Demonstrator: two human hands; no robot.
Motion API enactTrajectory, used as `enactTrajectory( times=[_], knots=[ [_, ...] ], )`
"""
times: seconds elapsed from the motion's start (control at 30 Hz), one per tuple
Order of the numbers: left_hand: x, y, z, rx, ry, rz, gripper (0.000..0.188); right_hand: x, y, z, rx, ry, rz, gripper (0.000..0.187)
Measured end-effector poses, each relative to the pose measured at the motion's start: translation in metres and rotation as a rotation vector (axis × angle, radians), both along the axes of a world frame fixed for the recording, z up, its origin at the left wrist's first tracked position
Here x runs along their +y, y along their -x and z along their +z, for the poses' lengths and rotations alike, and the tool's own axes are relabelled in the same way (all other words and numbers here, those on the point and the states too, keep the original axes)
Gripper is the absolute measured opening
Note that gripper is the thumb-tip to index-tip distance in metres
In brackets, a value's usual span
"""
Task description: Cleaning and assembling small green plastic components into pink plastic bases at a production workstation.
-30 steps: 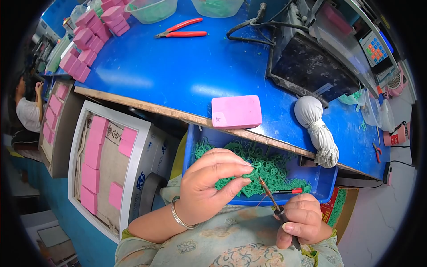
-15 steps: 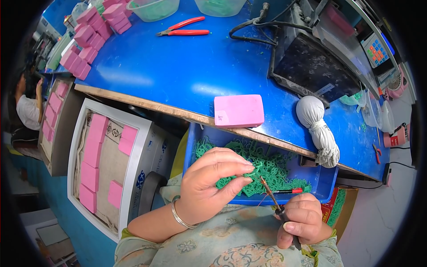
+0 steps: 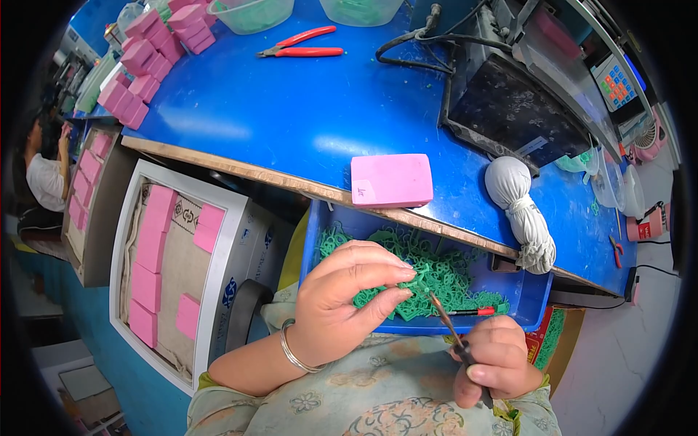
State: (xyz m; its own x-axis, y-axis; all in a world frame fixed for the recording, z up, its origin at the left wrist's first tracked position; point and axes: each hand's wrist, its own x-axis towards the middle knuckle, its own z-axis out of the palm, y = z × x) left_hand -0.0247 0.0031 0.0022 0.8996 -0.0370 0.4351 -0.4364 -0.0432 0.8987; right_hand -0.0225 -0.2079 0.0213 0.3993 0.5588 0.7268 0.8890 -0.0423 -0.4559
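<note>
My left hand (image 3: 352, 287), a bangle on its wrist, pinches a small green piece (image 3: 419, 274) between thumb and fingertips. The fingers partly cover this piece, so its full shape is hidden. In my right hand (image 3: 498, 356) is a thin metal-tipped tool (image 3: 448, 322) with a black handle, its tip pointing up and left, close to the green piece; whether they touch I cannot tell. Both hands are over the near side of a blue tray (image 3: 309, 256) holding a heap of small green ring-like pieces (image 3: 451, 272). A red-and-black pen-like stick (image 3: 476, 312) lies across the tray.
A pink block (image 3: 390, 180) sits at the blue table's (image 3: 291, 109) edge. Red-handled cutters (image 3: 302, 52) and a tied white cloth bundle (image 3: 518, 211) lie on it, beside a dark machine (image 3: 516, 109). Pink blocks fill a white-framed box (image 3: 218, 291) at left. A person (image 3: 47, 178) sits far left.
The tool in my right hand has shifted slightly, its tip a little lower and to the right. My left hand keeps its pinch in nearly the same place.
</note>
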Motion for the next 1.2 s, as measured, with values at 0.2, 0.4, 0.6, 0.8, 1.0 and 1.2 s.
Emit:
enactTrajectory(
  times=[0.2,0.4,0.6,0.8,1.0,1.2],
  knots=[
    [-0.004,0.0,0.002,0.015,0.018,0.058,0.023,0.005,-0.005,0.004,-0.06,-0.214,-0.121,0.022],
    [-0.003,-0.002,0.007,-0.094,-0.167,0.009,0.026,0.015,-0.021,0.014,-0.068,0.246,-0.372,0.029],
    [-0.003,-0.002,0.01,-0.142,-0.245,0.013,0.028,0.018,-0.027,0.01,-0.13,0.286,-0.378,0.034],
    [-0.005,-0.002,0.01,-0.109,-0.21,0.043,0.033,0.018,-0.027,0.008,-0.084,0.244,-0.371,0.031],
    [-0.002,-0.002,0.009,-0.083,-0.172,0.061,0.034,0.018,-0.023,0.007,0.049,0.111,-0.372,0.028],
    [0.0,-0.001,0.008,-0.103,-0.171,0.018,0.031,0.019,-0.022,0.004,0.087,0.083,-0.362,0.029]
  ],
)
